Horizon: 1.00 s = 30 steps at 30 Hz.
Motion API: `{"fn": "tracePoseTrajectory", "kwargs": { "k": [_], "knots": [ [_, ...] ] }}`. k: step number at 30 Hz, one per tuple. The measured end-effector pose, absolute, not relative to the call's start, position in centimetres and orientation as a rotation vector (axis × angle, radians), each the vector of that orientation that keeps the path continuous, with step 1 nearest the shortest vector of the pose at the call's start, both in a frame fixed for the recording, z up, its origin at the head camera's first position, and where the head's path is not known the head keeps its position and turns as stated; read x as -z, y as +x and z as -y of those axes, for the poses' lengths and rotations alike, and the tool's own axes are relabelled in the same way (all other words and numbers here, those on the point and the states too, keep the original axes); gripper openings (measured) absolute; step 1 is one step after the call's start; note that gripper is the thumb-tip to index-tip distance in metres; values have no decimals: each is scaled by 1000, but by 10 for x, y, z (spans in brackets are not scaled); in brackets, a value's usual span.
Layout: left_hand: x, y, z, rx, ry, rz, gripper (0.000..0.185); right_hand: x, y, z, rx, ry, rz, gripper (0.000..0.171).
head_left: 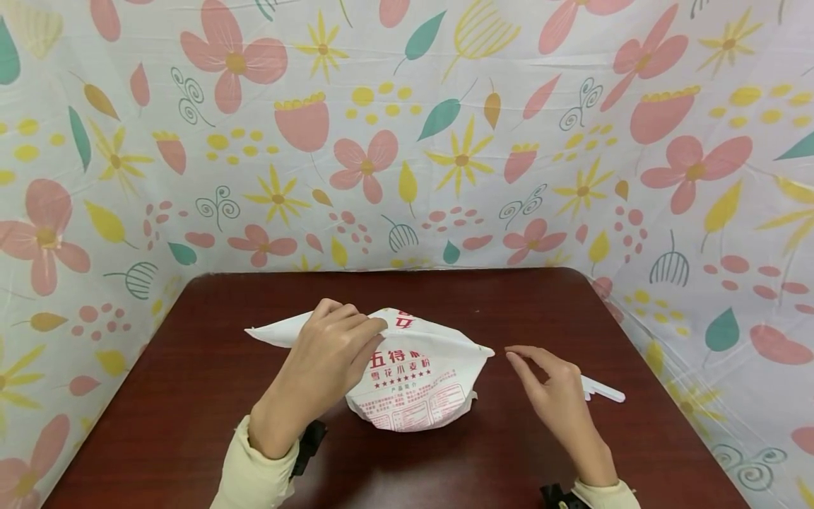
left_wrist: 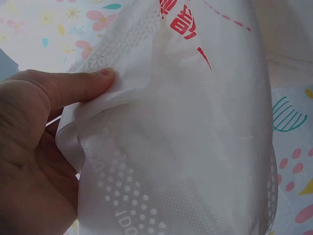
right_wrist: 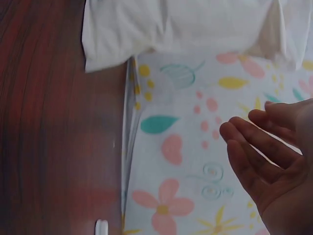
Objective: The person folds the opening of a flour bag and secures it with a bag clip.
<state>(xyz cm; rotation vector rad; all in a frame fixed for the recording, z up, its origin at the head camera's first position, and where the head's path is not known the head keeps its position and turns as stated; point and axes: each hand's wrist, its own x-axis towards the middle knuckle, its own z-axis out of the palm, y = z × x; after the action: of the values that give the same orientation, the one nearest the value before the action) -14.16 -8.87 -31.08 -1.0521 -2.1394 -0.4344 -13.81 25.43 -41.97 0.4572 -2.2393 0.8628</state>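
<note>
A white flour bag with red print stands in the middle of the dark wooden table. My left hand pinches the bag's flattened top edge between thumb and fingers. In the left wrist view the thumb presses on the embossed bag. Just right of the bag's top corner hovers my right hand, fingers relaxed and holding nothing. The right wrist view shows those fingers spread, apart from the bag.
A white plastic clip lies on the table behind my right hand; its end shows in the right wrist view. A flower-patterned cloth walls the table at the back and both sides.
</note>
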Motion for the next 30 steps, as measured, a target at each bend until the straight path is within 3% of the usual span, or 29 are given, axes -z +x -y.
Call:
{"fn": "tracePoseTrajectory", "kwargs": {
  "k": [17, 30],
  "knots": [
    [311, -140, 86, 402, -1036, 2148, 8, 449, -144, -281, -869, 203, 2362, 15],
    [307, -137, 87, 361, -1014, 2191, 6, 472, -147, -290, -735, 138, 2452, 25]
  ]
}}
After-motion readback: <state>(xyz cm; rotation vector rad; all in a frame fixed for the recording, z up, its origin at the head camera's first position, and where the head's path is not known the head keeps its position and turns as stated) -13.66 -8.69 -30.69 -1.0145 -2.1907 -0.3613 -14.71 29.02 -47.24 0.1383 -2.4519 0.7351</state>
